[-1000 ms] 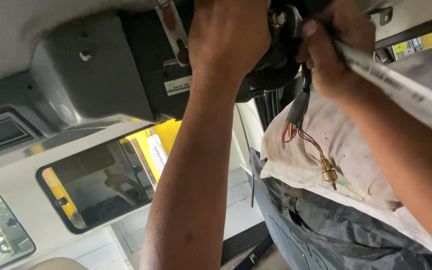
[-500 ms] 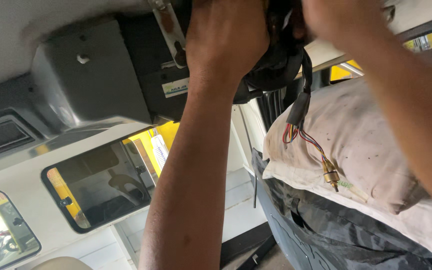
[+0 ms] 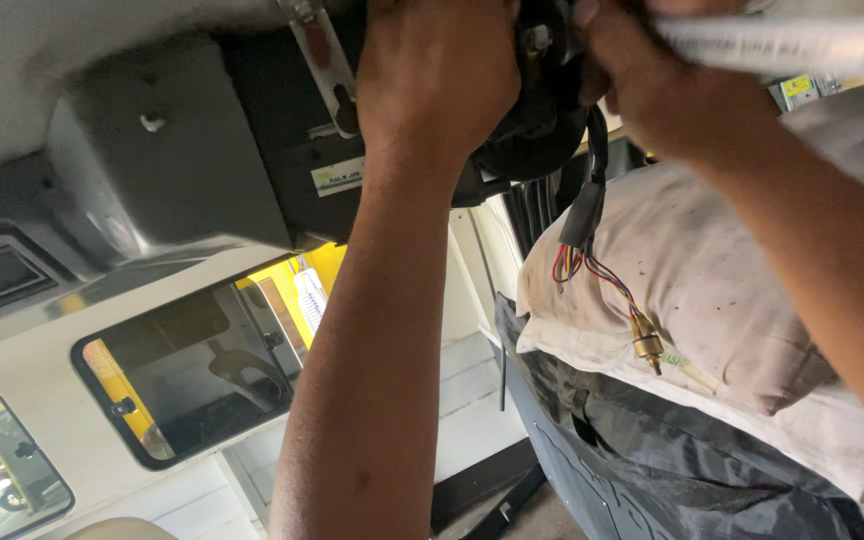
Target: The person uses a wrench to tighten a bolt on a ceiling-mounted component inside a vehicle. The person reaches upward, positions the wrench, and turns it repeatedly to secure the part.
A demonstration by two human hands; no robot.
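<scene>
Since a second ago the right hand has risen beside the black unit, grasping a white strip, while the left hand clenches that unit.

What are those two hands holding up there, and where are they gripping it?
Both hands grip a black unit under the ceiling: the left hand on its left side, the right hand on its right. Whether the right hand also holds the white strip cannot be told.

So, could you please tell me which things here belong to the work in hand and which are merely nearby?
In hand:
left hand
right hand
black unit
dangling wire bundle
white tube

Merely nearby:
grey bracket
dark window
</scene>
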